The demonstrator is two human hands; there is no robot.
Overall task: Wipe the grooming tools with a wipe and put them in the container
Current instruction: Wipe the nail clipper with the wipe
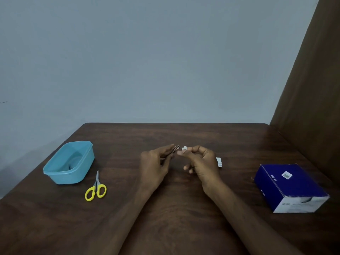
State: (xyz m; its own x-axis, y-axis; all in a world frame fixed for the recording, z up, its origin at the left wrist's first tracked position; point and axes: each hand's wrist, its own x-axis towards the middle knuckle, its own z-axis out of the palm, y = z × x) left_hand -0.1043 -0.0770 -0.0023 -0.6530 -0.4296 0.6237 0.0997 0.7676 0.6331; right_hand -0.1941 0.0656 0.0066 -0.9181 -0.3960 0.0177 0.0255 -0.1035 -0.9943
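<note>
While the small metal grooming tool [175,149] is pinched in the left hand [156,162] above the middle of the table [184,227], its tip is left bare toward the folded white wipe [184,148], which is clamped between thumb and fingertips of the right hand [202,162]. Tool and wipe are just apart. For a good wipe, the tool should probably be gripped low and drawn fully through the pad. Both forearms are angled inward, hands raised. The scissors [96,188] lie untouched beside the blue container [55,173], well to the left.
</note>
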